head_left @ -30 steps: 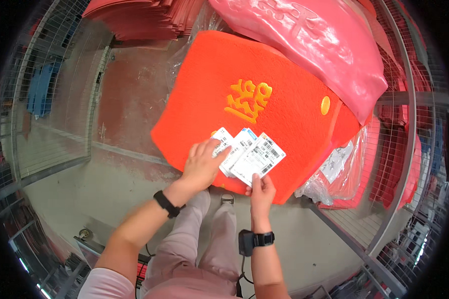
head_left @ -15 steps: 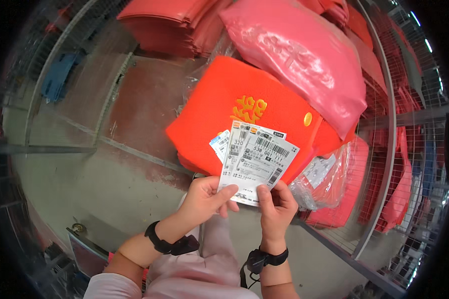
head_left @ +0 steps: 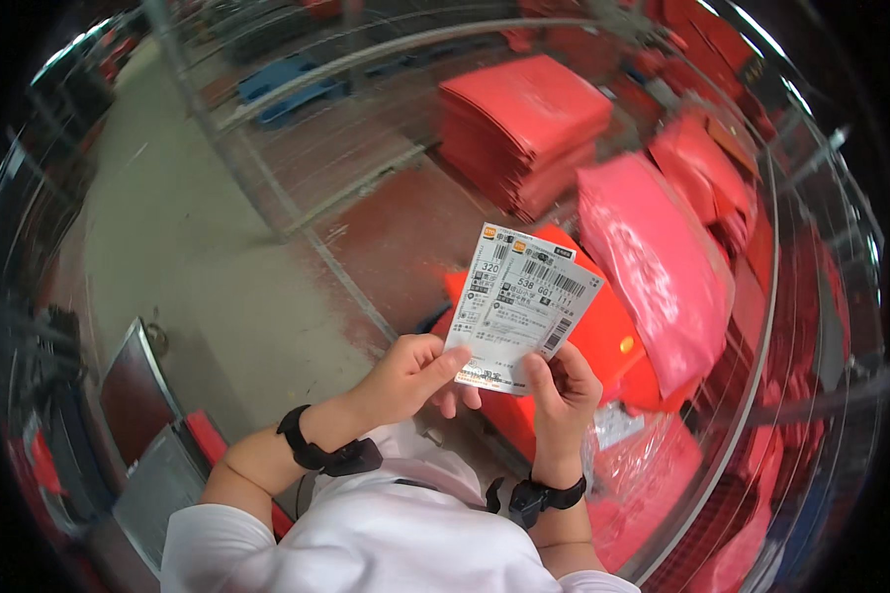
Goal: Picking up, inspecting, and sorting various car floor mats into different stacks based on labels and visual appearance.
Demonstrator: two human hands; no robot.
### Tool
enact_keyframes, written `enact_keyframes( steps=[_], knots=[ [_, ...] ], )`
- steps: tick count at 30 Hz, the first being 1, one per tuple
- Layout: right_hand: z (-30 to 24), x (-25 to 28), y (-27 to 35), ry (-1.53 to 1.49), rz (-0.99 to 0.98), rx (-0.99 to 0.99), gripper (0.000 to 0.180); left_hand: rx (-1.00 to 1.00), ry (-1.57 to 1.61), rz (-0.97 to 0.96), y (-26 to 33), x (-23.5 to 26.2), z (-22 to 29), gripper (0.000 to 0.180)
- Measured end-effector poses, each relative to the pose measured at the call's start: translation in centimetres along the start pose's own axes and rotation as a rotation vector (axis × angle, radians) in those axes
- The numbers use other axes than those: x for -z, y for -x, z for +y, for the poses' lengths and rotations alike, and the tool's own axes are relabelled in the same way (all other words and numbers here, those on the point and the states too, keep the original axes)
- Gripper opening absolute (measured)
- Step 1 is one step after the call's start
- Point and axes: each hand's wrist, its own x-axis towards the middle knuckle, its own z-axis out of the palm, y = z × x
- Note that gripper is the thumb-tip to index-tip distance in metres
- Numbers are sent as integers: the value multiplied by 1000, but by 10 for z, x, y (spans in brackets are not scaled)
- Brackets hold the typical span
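Two overlapping labels (head_left: 539, 321) were held in front of the red cushion (head_left: 608, 351), the left hand (head_left: 405, 376) and right hand (head_left: 566, 395) each pinching a lower side in a narrow grip. Already fanned, they seemed not yet placed. Unlike half a second earlier, no blue-marked label peeked out.

Warehouse-like storage area, grey floor (head_left: 153, 222), stacked red sheets (head_left: 526, 111), blue pallet (head_left: 272, 78), plastic-wrapped red goods (head_left: 643, 457), barcoded labels (head_left: 520, 321).

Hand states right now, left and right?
Left hand: closed, holding the overlapping printed labels at their lower left, thumb on top.
Right hand: closed, pinching the same labels at their lower right.
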Motion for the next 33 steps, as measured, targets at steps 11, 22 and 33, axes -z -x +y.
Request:
enact_keyframes(
  steps=[11,22,33],
  knots=[
    [-16,-182,6,18,-450,110,21,-276,94,377,156,96,29,34],
    [18,-398,-18,-183,-748,-83,12,-447,123,790,286,239,54,33],
    [77,-601,-90,-182,-1107,-216,18,-470,167,1021,290,403,82,31]
  ],
)
